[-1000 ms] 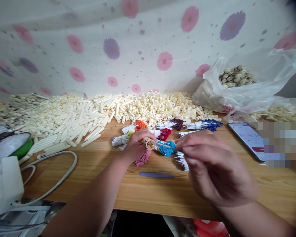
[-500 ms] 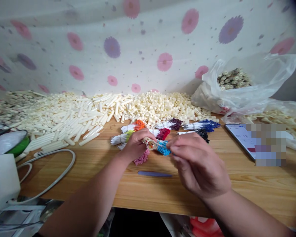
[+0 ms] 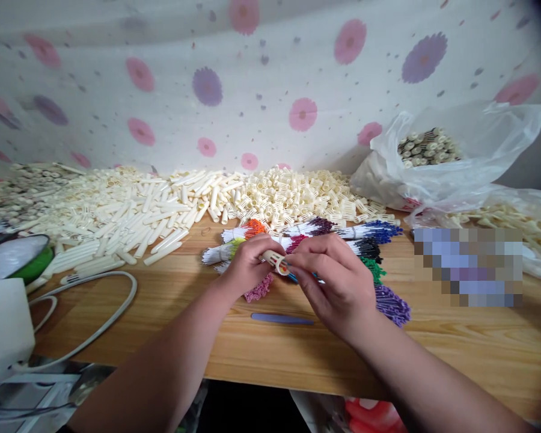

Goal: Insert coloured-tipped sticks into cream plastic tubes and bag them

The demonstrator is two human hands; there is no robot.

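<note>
My left hand (image 3: 247, 264) is closed around a short cream plastic tube with slots (image 3: 273, 260), its open end facing right. Coloured bits show inside the mouth. The fingertips of my right hand (image 3: 338, 279) are pinched together at that mouth; what they hold, if anything, is hidden. Around and behind both hands lie bundles of thin white sticks with coloured tips: orange (image 3: 255, 227), pink (image 3: 259, 290), blue (image 3: 385, 231), black (image 3: 369, 248), green (image 3: 374, 269) and purple (image 3: 393, 305) among them. My right hand partly covers the light-blue bundle.
Heaped along the back are cream slotted tubes (image 3: 302, 192) and longer cream barrels (image 3: 162, 219). A clear plastic bag (image 3: 388, 171) stands at the right, behind a blurred-out phone (image 3: 469, 264). A flat purple strip (image 3: 282, 319) lies in front. White cable (image 3: 126, 313) loops at the left.
My right hand has moved left and in to the tube's mouth, uncovering the green and purple bundles. My left hand and the tube have hardly moved.
</note>
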